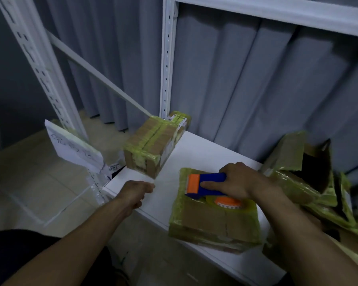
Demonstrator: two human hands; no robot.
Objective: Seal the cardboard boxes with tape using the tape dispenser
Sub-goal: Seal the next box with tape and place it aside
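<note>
Here the tape dispenser (pixel 207 180) sits on the near box (pixel 211 221), gripped by the right hand (pixel 242 182).
Its long axis runs along the near box's far edge, orange nose toward the left hand (pixel 135 193), which hovers left of the near box with its fingers curled; whether they pinch tape I cannot tell. Behind the near box, a second box (pixel 153 145) carries an unreadable label (pixel 175 117).

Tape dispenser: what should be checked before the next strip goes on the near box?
1. The right hand grips the tape dispenser: ok.
2. The dispenser is over the near box: ok.
3. The near box rests on the white shelf: ok.
4. The left hand steadies the near box: not ok, it is apart from it.
5. The tape roll has a free end ready: cannot tell.
</note>
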